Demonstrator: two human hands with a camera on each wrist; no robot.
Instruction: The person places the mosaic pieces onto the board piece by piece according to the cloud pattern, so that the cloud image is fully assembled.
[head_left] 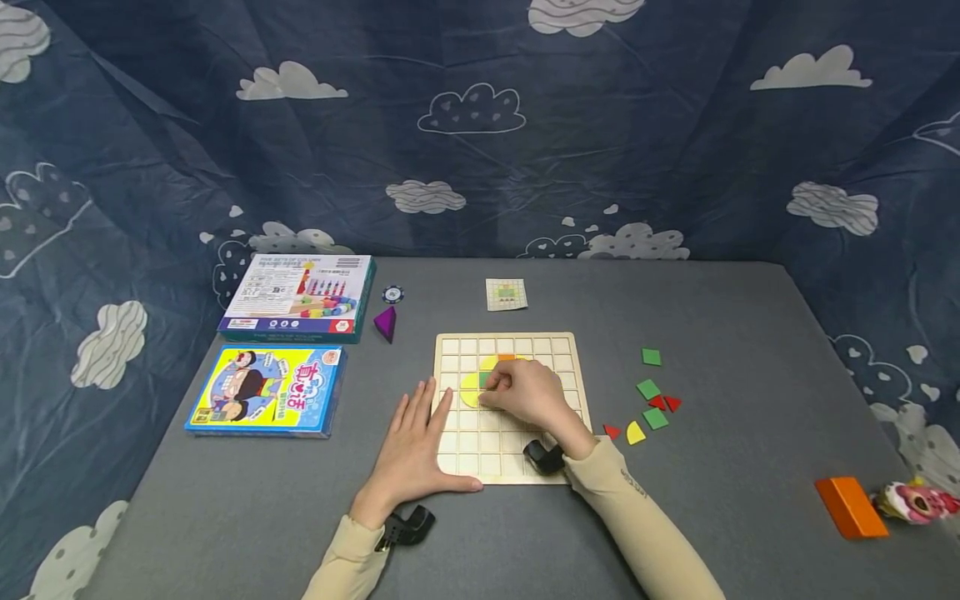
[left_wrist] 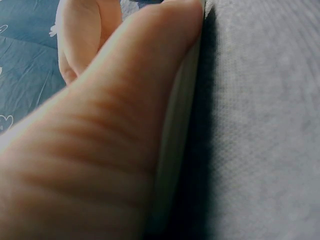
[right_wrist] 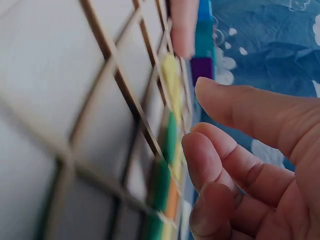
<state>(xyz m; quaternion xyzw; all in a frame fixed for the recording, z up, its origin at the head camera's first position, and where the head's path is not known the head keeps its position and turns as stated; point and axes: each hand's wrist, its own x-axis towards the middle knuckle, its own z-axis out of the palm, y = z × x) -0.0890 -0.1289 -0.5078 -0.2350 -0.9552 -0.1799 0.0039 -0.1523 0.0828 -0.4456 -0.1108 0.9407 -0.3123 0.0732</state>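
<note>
A light wooden grid board lies in front of me. My left hand is spread at its near left corner, fingers along the left side and thumb at the front edge. Over the middle of the board is my right hand, fingers bent, beside a green square. In the right wrist view a gap shows between its thumb and fingertips, with nothing held. Yellow pieces and an orange piece also sit in the grid. The right hand partly covers this group of pieces.
Right of the board lie loose green squares, red triangles and a yellow quarter-round piece. A small pattern card is behind it. Two boxes, a purple piece and a round chip are left; an orange block is far right.
</note>
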